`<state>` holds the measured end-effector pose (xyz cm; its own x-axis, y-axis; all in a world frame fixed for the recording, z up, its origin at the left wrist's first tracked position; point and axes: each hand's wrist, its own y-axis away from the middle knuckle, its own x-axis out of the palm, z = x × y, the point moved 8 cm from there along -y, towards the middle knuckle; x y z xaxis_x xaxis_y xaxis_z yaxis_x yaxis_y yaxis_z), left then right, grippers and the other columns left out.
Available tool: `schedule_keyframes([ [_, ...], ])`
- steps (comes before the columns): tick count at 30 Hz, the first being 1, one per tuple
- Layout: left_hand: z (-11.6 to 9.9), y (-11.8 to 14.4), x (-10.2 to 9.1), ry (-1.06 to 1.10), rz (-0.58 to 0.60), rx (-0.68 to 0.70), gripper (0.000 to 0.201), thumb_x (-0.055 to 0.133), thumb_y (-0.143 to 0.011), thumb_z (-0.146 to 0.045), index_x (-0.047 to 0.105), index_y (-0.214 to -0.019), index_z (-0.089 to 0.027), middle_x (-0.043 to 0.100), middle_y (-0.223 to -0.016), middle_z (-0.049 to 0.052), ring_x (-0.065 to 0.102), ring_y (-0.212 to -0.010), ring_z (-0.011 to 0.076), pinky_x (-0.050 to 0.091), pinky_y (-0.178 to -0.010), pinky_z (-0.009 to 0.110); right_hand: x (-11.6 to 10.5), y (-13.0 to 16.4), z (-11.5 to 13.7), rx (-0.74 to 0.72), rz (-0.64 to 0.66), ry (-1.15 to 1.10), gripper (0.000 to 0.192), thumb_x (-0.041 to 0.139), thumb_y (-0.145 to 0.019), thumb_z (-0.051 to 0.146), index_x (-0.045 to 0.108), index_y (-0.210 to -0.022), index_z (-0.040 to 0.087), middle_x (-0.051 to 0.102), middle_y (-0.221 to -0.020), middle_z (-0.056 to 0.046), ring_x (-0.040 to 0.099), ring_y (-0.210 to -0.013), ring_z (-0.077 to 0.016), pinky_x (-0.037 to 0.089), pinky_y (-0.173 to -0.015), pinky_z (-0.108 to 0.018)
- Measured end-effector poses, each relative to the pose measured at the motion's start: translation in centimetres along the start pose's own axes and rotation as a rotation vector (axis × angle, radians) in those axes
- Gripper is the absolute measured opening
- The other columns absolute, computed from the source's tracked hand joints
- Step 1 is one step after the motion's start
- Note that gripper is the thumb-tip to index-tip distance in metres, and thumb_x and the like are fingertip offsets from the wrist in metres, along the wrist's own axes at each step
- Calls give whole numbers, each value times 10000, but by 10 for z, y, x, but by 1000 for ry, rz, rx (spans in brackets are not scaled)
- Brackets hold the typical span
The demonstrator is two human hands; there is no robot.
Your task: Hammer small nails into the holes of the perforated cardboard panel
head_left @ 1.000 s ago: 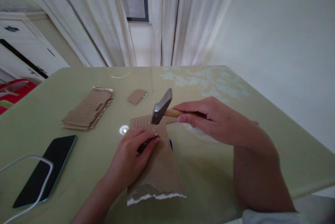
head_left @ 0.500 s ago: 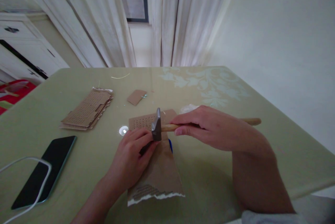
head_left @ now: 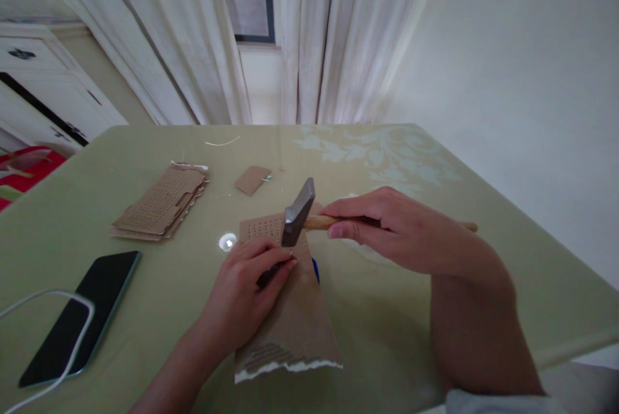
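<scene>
My right hand [head_left: 382,230] grips the wooden handle of a hammer [head_left: 298,214], whose metal head is tilted just above the fingertips of my left hand. With thumb and forefinger closed, my left hand [head_left: 251,285] pinches what looks like a small nail [head_left: 291,253]; only its tip shows, and the rest is hidden by the fingers. Beneath that hand lies a strip of brown cardboard [head_left: 300,330], torn along its near edge and dotted with rows of small holes at its far end. Something blue [head_left: 315,269] peeks out from under the strip's right side.
A stack of perforated cardboard [head_left: 162,201] lies at the left, behind a phone [head_left: 82,317] crossed by a white cable [head_left: 87,301]. A small cardboard piece [head_left: 252,180] is farther back. A shiny round disc [head_left: 227,242] sits near my left hand. Green cloth [head_left: 387,336] covers the table.
The hammer head has risen and tilted away from my left fingers, uncovering the small tip between them. My left hand and the cardboard have hardly moved.
</scene>
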<state>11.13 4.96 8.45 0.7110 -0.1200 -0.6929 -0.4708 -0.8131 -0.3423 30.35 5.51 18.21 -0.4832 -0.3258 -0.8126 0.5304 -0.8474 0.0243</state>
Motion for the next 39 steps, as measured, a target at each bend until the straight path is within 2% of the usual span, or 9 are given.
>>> schedule_keyframes([
  [3, -1, 0, 2, -15, 15, 11, 188, 679, -1086, -321, 847, -1025, -263, 808, -1051, 39, 738, -981, 244, 551, -892, 373, 5, 1, 0, -21, 52, 32, 290, 624, -1161, 363, 847, -1306, 248, 876, -1137, -45, 775, -946, -221, 492, -837, -313],
  [8, 1, 1, 1, -10, -11, 10, 177, 692, -1078, -326, 853, -1031, -271, 792, -993, 31, 731, -937, 235, 546, -861, 364, -1, 2, 4, -53, -16, -28, 300, 631, -1162, 371, 834, -1338, 238, 871, -1110, -42, 762, -902, -205, 480, -819, -306],
  [13, 0, 0, 4, -15, 31, 14, 206, 673, -1080, -310, 837, -966, -258, 798, -1025, 39, 728, -948, 243, 541, -850, 366, 5, 2, 3, -54, 55, 18, 280, 656, -1151, 378, 854, -1292, 238, 876, -1100, -52, 772, -922, -222, 484, -824, -317],
  [18, 1, 1, 3, -6, 12, -4, 198, 683, -1078, -345, 861, -1022, -281, 790, -1003, 39, 726, -941, 243, 546, -866, 370, 0, 2, 2, -61, -2, -43, 303, 620, -1170, 381, 836, -1312, 223, 866, -1097, -39, 754, -887, -196, 477, -809, -305],
  [23, 0, 0, 5, -20, 47, -3, 218, 671, -1080, -330, 840, -959, -264, 800, -1043, 42, 727, -964, 250, 541, -870, 381, 6, 1, 0, -43, 67, -2, 269, 645, -1152, 363, 855, -1254, 230, 859, -1043, -41, 749, -869, -202, 474, -790, -313],
  [27, 0, 0, 2, -3, 7, 11, 186, 688, -1070, -329, 850, -994, -281, 794, -1004, 28, 733, -940, 232, 552, -865, 362, -2, 2, -1, -35, 8, -32, 281, 619, -1159, 388, 845, -1226, 236, 849, -993, -21, 723, -781, -183, 459, -750, -306],
  [30, 2, 1, 0, -11, -8, 8, 163, 704, -1058, -337, 843, -990, -284, 802, -1004, 19, 741, -942, 233, 559, -873, 364, -4, 3, -5, -14, -1, 61, 286, 585, -1176, 358, 836, -1201, 225, 856, -1027, -32, 734, -802, -191, 453, -764, -314],
  [35, 7, 0, -6, -32, -36, -24, 182, 698, -1055, -378, 833, -977, -286, 809, -1004, 19, 748, -935, 241, 564, -863, 372, 1, 0, -28, 143, -17, 348, 344, 529, -1197, 370, 842, -1213, 230, 867, -1172, -80, 779, -1054, -286, 461, -877, -364],
  [39, 10, 0, -6, -32, -33, -41, 195, 689, -1053, -394, 840, -984, -292, 810, -1010, 25, 749, -937, 245, 574, -859, 370, 15, -9, -42, 203, 93, 445, 331, 559, -1180, 386, 844, -1166, 218, 860, -1124, -94, 770, -1007, -299, 440, -818, -365],
])
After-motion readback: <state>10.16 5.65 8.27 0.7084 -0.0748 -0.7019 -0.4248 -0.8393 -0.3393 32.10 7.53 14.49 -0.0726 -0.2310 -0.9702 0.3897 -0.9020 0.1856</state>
